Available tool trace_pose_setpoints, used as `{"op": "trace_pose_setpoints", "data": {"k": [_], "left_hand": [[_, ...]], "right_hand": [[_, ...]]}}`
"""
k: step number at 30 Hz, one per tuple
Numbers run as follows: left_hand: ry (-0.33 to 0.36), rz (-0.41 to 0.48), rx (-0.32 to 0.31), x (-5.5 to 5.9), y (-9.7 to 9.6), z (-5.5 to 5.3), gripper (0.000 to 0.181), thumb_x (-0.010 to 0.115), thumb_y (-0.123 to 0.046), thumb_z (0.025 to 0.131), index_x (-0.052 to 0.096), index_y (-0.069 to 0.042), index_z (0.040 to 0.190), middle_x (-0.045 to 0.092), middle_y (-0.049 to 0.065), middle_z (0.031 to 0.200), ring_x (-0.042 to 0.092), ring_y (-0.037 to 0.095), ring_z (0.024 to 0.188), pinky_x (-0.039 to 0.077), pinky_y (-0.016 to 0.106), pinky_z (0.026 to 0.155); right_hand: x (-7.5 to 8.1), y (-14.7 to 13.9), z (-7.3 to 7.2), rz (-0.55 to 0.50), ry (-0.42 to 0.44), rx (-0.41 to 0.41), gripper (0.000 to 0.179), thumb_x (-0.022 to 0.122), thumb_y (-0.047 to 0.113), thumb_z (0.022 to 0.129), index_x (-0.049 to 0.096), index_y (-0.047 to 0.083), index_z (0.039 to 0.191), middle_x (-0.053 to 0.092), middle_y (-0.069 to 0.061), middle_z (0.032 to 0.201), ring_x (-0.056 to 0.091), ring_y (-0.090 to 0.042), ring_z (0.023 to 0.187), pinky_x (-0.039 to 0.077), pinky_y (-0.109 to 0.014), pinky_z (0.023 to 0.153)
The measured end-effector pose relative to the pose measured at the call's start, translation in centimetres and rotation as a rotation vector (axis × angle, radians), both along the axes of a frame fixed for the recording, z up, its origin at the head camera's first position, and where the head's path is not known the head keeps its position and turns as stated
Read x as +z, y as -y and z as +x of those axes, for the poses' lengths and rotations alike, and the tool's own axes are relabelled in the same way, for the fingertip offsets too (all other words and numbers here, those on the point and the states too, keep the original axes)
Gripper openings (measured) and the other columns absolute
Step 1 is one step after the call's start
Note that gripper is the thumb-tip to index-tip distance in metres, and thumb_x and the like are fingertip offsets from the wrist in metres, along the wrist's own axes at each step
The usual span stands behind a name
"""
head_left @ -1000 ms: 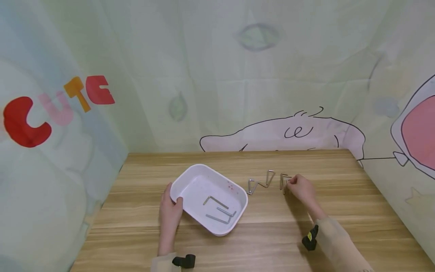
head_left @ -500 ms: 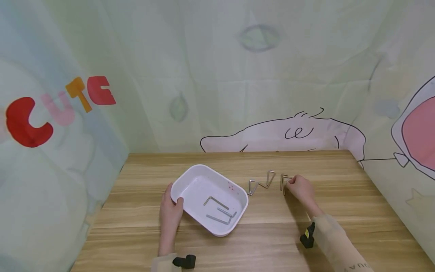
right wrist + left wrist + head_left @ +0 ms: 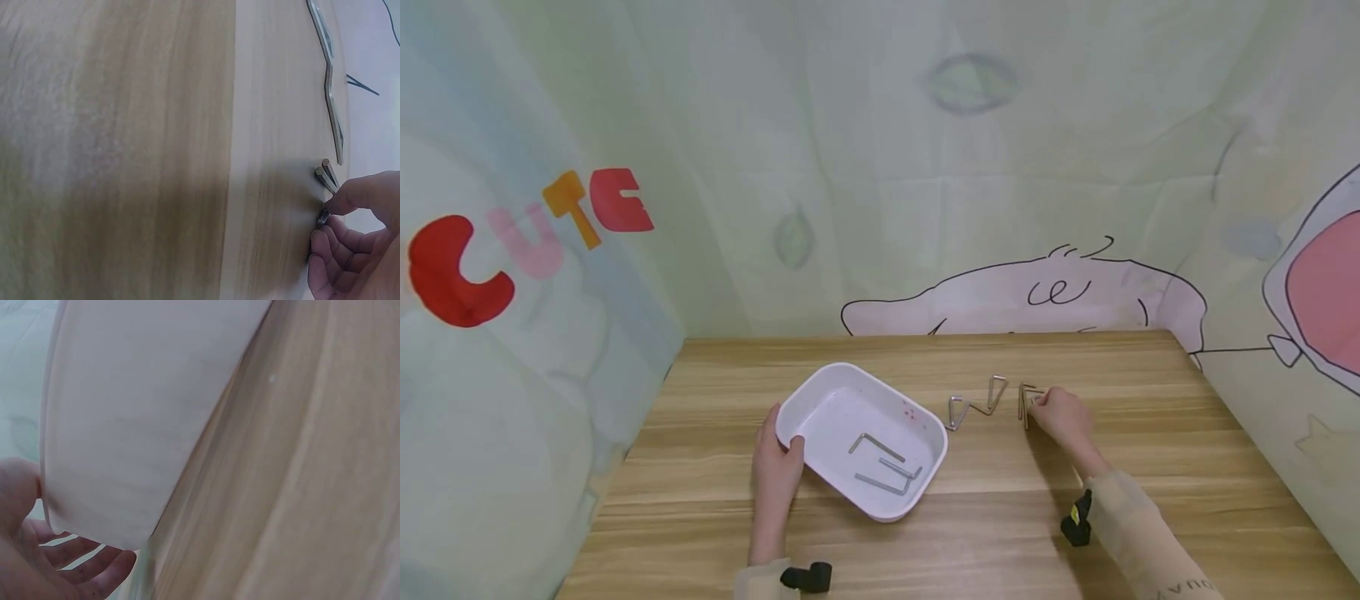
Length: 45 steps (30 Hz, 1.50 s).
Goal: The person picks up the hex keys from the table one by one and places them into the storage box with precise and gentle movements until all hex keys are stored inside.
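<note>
My left hand [image 3: 777,467] grips the left end of a white plastic basin [image 3: 861,379], thumb over the rim and fingers under the outside wall. In the left wrist view the basin's side wall [image 3: 137,412] fills much of the picture. Several L-shaped metal hex keys [image 3: 880,443] lie inside it. At the right, my right hand [image 3: 1063,414] pinches a hex key [image 3: 323,217] between thumb and fingers, close over the table; most of that key is hidden by the hand. Right beside the fingertips lie other hex keys [image 3: 1022,404].
Between the basin and the right hand, more bent hex keys [image 3: 957,412] lie on the wooden table [image 3: 1000,533]. A printed curtain [image 3: 880,183] hangs behind the table and along its sides. Black wrist cameras [image 3: 806,577] sit on both sleeves.
The right hand and sleeve have shifted very slightly to the left, with the fingers staying at the hex keys. The left hand and basin hold still.
</note>
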<state>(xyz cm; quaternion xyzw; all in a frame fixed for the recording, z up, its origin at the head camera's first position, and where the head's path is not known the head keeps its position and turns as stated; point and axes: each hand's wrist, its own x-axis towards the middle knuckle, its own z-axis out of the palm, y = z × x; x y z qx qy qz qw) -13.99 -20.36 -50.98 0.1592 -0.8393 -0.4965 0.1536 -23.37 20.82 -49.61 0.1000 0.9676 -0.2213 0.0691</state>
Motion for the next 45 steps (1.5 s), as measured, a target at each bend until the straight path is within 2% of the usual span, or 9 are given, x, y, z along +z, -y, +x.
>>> {"op": "trace_pose_setpoints", "data": {"k": [4,10,15,20,27,32,39,45], "left_hand": [[0.004,0.003,-0.008,0.0,0.0,0.0,0.061,0.051,-0.004,0.088,0.032,0.005,0.145,0.039,0.030,0.144,0.039,0.044,0.134,0.031,0.054,0.114],[0.007,-0.004,-0.013,0.1,-0.1,0.1,0.061,0.051,-0.005,0.088,0.032,0.006,0.145,0.038,0.030,0.145,0.039,0.044,0.135,0.030,0.054,0.114],[0.008,-0.006,-0.002,0.1,-0.1,0.2,0.061,0.051,-0.004,0.087,0.033,0.005,0.145,0.039,0.030,0.145,0.039,0.045,0.134,0.030,0.054,0.114],[0.004,-0.014,0.019,0.1,-0.1,0.4,0.061,0.052,-0.003,0.086,0.035,0.004,0.145,0.040,0.030,0.143,0.040,0.045,0.133,0.030,0.055,0.113],[0.004,0.007,0.012,0.4,-0.1,0.5,0.062,0.051,-0.003,0.086,0.034,0.005,0.145,0.040,0.031,0.143,0.040,0.045,0.133,0.032,0.054,0.113],[0.000,0.002,0.016,0.3,-0.2,0.4,0.061,0.051,-0.003,0.086,0.034,0.005,0.145,0.040,0.031,0.143,0.040,0.045,0.133,0.031,0.055,0.113],[0.009,0.001,0.012,0.1,-0.1,0.3,0.062,0.051,-0.005,0.087,0.033,0.004,0.146,0.039,0.030,0.144,0.040,0.044,0.134,0.031,0.054,0.113],[0.022,0.003,0.003,0.2,-0.2,0.1,0.063,0.050,-0.005,0.087,0.032,0.003,0.147,0.038,0.029,0.146,0.039,0.044,0.135,0.031,0.053,0.114]], "right_hand": [[-0.1,0.0,0.0,-0.001,-0.016,0.019,0.033,0.055,0.023,0.083,0.045,0.020,0.052,0.039,0.006,0.052,0.038,-0.011,0.049,0.024,-0.024,0.043],[-0.5,-0.3,0.1,-0.006,-0.056,0.046,0.042,0.054,0.021,0.082,0.032,0.023,0.046,0.028,0.011,0.045,0.029,-0.007,0.043,0.016,-0.019,0.042],[-0.8,-0.4,0.2,-0.004,-0.072,0.050,0.043,0.055,0.023,0.082,0.032,0.023,0.046,0.027,0.011,0.045,0.028,-0.008,0.044,0.015,-0.020,0.042],[-0.7,-0.2,0.3,-0.031,-0.068,0.070,0.044,0.056,0.025,0.084,0.034,0.022,0.047,0.029,0.010,0.046,0.030,-0.008,0.045,0.020,-0.020,0.043],[-0.5,-0.1,0.4,-0.052,-0.098,0.068,0.044,0.056,0.026,0.083,0.033,0.022,0.047,0.027,0.010,0.045,0.027,-0.007,0.044,0.019,-0.020,0.042],[-0.2,-0.2,0.7,-0.069,-0.100,0.058,0.041,0.058,0.025,0.083,0.037,0.021,0.049,0.032,0.009,0.047,0.030,-0.008,0.046,0.021,-0.020,0.042],[0.1,-0.4,1.0,-0.058,-0.129,0.053,0.017,0.055,0.021,0.081,0.055,0.012,0.066,0.054,0.000,0.063,0.045,-0.013,0.055,0.033,-0.025,0.046],[0.5,-0.3,1.1,-0.049,-0.141,0.050,0.016,0.054,0.022,0.082,0.056,0.010,0.070,0.057,-0.002,0.067,0.047,-0.014,0.056,0.034,-0.025,0.047]]}}
